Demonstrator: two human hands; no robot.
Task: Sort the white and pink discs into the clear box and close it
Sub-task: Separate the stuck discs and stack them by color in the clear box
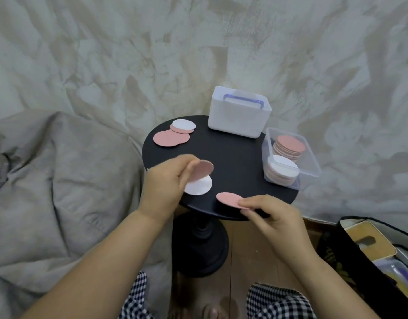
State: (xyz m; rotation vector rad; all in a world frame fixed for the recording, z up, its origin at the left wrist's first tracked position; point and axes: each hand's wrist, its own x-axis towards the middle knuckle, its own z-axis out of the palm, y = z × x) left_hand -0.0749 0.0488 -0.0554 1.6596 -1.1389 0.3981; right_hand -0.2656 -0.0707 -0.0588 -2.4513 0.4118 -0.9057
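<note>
Round black table against pale crumpled cloth. Clear box on it, lid off, holds a pink stack and a white stack. Left of the box: left hand grips a pink disc over a white disc. Right hand (nearer the box) pinches a second pink disc.

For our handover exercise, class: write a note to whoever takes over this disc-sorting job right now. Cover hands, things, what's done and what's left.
Left hand grips a pink disc, with a white disc just beneath it.
Right hand pinches a second pink disc at the near edge of the table.
Done: the open clear box holds a pink stack and a white stack.
Left: the discs in hand, the loose pile far left, then closing the box.
</note>
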